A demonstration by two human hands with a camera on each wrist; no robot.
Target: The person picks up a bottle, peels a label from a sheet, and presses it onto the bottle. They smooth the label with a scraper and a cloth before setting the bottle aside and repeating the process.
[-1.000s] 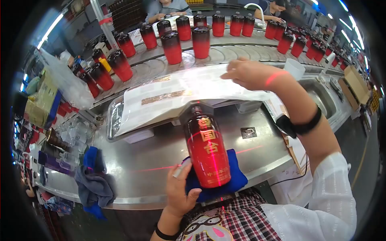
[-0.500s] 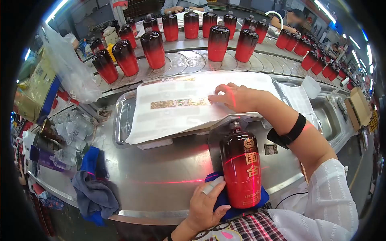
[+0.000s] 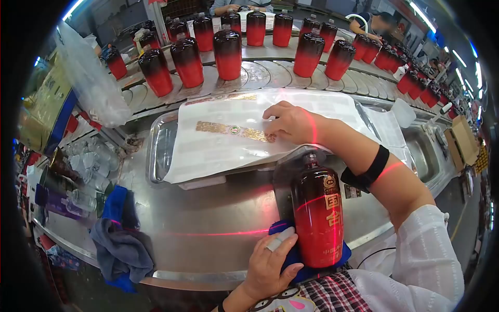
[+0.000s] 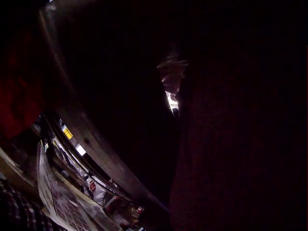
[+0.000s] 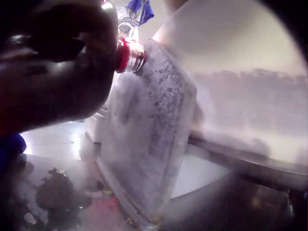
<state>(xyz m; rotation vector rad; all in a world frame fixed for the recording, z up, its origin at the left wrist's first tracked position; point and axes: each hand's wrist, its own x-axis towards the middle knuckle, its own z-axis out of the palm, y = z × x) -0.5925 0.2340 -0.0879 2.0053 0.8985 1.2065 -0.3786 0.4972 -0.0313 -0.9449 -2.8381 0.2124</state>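
In my head view, the bottle (image 3: pixel 318 210) leans back on a blue cloth (image 3: pixel 292 256) at the table's (image 3: pixel 208 208) near edge, its neck towards the sheet (image 3: pixel 208 151). My left hand (image 3: pixel 269 266) lies relaxed beside its base, not wrapped round it; I can't tell if the fingers touch. My right hand (image 3: pixel 296 125) bends its fingers at one end of the gold strip (image 3: pixel 234 130); a pinch I can't confirm. I judge the step to be lifting that strip off the sheet. Next I would need a sure hold on its end, a slow, even peel without creasing, then the bottle held steady for it.

My left wrist view is mostly too dark to show any grasp.

My right wrist view shows the bottle's dark shoulder and neck (image 5: pixel 130 55), but no clear grip.
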